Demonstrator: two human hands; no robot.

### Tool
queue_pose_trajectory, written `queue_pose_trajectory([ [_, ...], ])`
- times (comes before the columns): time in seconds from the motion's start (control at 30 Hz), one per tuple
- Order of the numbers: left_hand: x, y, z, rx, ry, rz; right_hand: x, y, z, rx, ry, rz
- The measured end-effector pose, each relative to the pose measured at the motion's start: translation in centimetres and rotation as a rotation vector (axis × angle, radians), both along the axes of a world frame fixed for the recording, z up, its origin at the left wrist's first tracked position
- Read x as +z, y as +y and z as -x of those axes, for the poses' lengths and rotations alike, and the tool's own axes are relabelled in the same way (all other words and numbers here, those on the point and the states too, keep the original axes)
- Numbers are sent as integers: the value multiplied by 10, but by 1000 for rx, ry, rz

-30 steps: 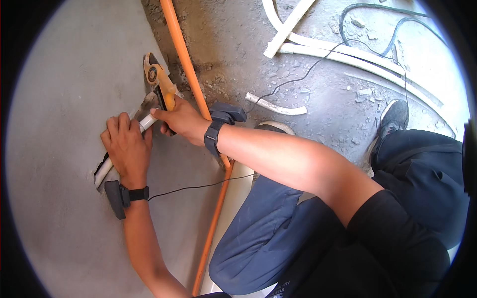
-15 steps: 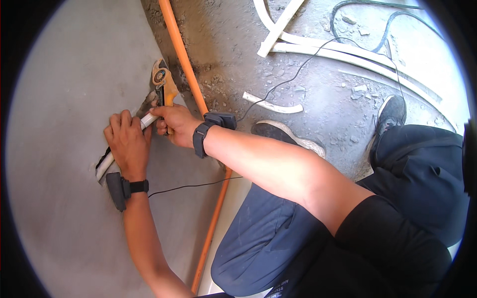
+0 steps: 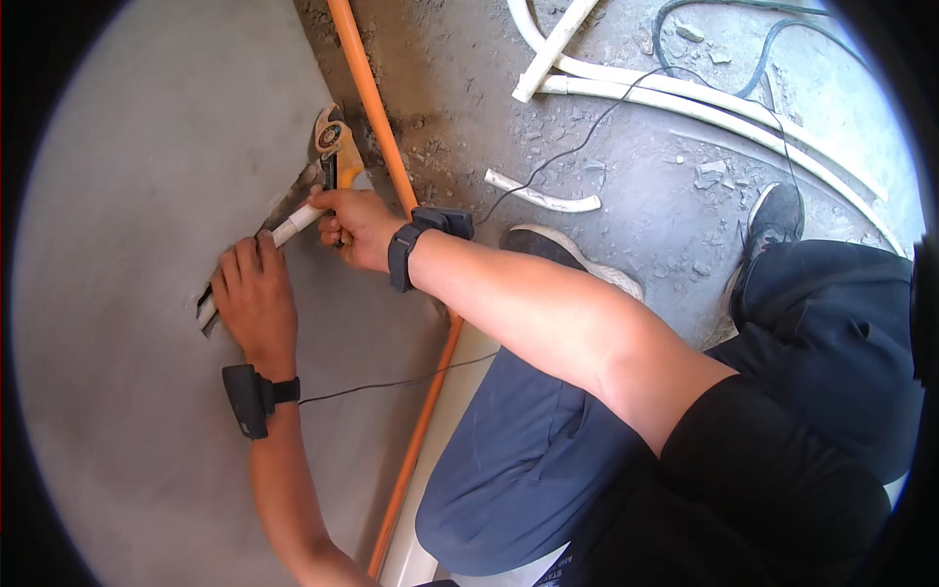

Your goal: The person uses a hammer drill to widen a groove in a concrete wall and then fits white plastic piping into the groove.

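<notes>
A white plastic pipe [image 3: 285,233] slants along a rough groove [image 3: 202,299] cut in the grey plastered surface. My left hand [image 3: 256,298] is closed over the pipe's lower stretch, fingers curled round its far side. Near the pipe's upper end, my right hand [image 3: 360,229] grips a pipe cutter [image 3: 342,159] with yellow-orange handles, its thumb and finger against the pipe. The cutter's head points up, beside the groove's upper end. My right palm hides most of the handles. A faint seam shows on the pipe between my hands.
An orange pipe [image 3: 377,117] runs along the edge of the plastered surface. A short curved white pipe piece [image 3: 543,193] lies on the rubble-strewn floor, with longer white pipes [image 3: 685,93] and a dark hose [image 3: 773,44] beyond. A thin black cable [image 3: 597,122] crosses the floor.
My left hand has slid down along the pipe, so more of the pipe shows between my hands. My right hand still holds the cutter. The whole view has shifted slightly.
</notes>
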State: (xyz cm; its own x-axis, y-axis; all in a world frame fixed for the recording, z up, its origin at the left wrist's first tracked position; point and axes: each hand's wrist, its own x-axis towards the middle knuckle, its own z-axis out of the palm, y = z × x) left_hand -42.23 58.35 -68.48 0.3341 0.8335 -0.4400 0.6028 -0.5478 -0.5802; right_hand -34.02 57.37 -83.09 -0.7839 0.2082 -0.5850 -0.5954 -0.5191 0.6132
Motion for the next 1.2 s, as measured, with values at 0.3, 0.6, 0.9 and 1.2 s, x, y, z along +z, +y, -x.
queue_pose_trajectory([
  [0.3,-17,-1,3,46,70,62,-3,0,0,-6,12,-7],
  [0.6,-29,-7,11,144,-3,-24,-7,3,2,-18,-10,-50],
  [0.9,-21,-18,3,208,-250,-111,-4,1,0,39,-33,-92],
  [1.2,-82,-139,-53,1026,-978,-311,-7,8,5,82,-2,-86],
])
